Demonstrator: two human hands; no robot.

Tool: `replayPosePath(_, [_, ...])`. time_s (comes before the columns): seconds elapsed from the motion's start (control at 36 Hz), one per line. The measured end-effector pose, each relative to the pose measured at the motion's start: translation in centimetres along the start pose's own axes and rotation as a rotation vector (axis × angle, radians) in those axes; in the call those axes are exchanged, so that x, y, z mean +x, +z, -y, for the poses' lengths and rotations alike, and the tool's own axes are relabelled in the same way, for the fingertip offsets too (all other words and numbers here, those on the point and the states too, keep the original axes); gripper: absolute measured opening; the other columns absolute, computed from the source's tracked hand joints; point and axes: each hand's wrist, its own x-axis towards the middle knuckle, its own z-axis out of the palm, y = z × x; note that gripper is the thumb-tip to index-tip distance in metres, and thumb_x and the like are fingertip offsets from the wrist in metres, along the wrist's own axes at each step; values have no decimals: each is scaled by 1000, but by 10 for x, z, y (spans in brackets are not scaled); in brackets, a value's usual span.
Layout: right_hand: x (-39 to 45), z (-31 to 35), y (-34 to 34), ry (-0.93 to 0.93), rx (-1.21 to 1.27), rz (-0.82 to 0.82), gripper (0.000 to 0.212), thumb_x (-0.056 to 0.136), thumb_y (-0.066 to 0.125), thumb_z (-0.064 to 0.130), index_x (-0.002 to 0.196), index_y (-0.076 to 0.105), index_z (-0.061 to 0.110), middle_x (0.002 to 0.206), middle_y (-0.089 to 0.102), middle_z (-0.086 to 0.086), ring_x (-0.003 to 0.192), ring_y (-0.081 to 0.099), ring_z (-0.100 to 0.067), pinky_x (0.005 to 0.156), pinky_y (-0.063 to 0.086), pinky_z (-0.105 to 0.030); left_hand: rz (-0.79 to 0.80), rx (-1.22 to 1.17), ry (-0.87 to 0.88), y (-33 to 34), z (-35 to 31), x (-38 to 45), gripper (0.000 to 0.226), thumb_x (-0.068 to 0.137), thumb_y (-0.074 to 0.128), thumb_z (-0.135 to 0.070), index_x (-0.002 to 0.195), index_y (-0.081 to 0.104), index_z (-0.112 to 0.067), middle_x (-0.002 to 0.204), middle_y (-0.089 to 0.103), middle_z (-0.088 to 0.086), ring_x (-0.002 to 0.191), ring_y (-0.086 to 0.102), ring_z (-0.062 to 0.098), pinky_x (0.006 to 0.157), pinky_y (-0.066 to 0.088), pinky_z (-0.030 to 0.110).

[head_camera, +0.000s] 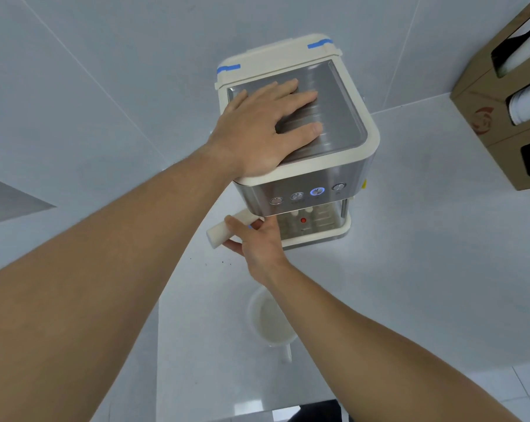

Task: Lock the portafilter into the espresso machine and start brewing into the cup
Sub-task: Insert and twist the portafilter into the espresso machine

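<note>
Nearest, low between the forearms: cup (270, 318) on the worktop (409, 269), well behind the right fingers, not yet under the spout. Right hand (254, 242), fingers (236, 222) curled around the portafilter (224, 231) handle, which juts out left from under the machine (312, 178); basket end hidden, so seating unclear. Left hand (263, 129) flat on the top, fingers spread, bracing. One button (317, 191) lit blue, just beyond the right fingers. Probably mid-lock; cup placement and brew start remaining.
</note>
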Motion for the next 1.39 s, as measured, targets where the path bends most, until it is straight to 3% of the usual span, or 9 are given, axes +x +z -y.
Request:
replayPosePath(0.31, [4, -1, 12, -24, 52, -52, 51, 83, 72, -4, 126, 51, 14, 113, 59, -7, 91, 63, -9, 68, 63, -32, -10, -1, 4, 2, 2, 2, 70, 82, 29, -74, 146, 36, -48, 161, 29, -14, 150, 22, 10, 121, 14, 49])
replayPosePath(0.47, [11, -1, 22, -37, 101, -137, 59, 79, 75, -5, 130, 50, 11, 130, 57, -14, 121, 59, -27, 70, 64, -37, -14, 1, 4, 2, 1, 2, 69, 82, 30, -74, 145, 36, -48, 161, 30, -13, 150, 22, 12, 121, 14, 49])
replayPosePath(0.67, [10, -6, 24, -42, 108, -121, 57, 77, 77, -1, 128, 53, 12, 129, 57, -15, 123, 57, -27, 67, 63, -36, -19, 7, 9, 3, 3, 2, 67, 84, 32, -72, 145, 37, -48, 162, 29, -12, 150, 20, 11, 121, 13, 48])
replayPosePath(0.83, [0, 0, 11, 1, 36, -29, 47, 83, 69, -3, 122, 51, 17, 104, 58, -2, 90, 63, -12, 69, 62, -38, -13, -6, 0, 3, 4, 3, 70, 81, 30, -74, 145, 36, -48, 162, 28, -13, 150, 20, 10, 121, 13, 49])
replayPosePath(0.94, [-8, 0, -1, 6, -7, 15, 46, 83, 69, -2, 114, 51, 26, 101, 56, -2, 92, 62, -15, 73, 61, -42, -18, -7, 5, 3, 3, 2, 72, 79, 28, -76, 145, 37, -48, 161, 30, -13, 150, 21, 10, 121, 14, 48])
replayPosePath(1.03, [-11, -1, -6, -4, -27, 17, 46, 80, 70, 0, 112, 50, 26, 109, 55, -9, 106, 64, -34, 76, 61, -49, -17, -7, 5, 3, 3, 2, 72, 80, 28, -75, 145, 36, -48, 161, 29, -13, 150, 21, 10, 121, 13, 48])
replayPosePath(1.14, [-15, 0, -10, -6, -25, 49, 48, 83, 65, -4, 118, 46, 22, 106, 56, -8, 83, 71, -28, 77, 57, -50, -20, 1, 8, 3, 3, 3, 67, 83, 31, -73, 145, 37, -48, 162, 29, -13, 150, 20, 10, 122, 13, 48])
replayPosePath(1.28, [-22, 2, -21, -2, -47, 67, 47, 75, 59, -3, 116, 48, 19, 92, 56, -8, 67, 64, -22, 75, 58, -54, -20, -7, 3, 3, 3, 3, 67, 83, 31, -73, 145, 37, -49, 161, 29, -13, 150, 21, 10, 121, 13, 48])
replayPosePath(1.39, [-30, 7, -30, 14, -37, 73, 46, 72, 52, -2, 113, 49, 19, 78, 58, -3, 59, 54, -22, 59, 55, -39, -15, -9, 3, 2, 2, 1, 67, 83, 32, -73, 145, 37, -49, 161, 30, -14, 150, 22, 10, 122, 13, 48])
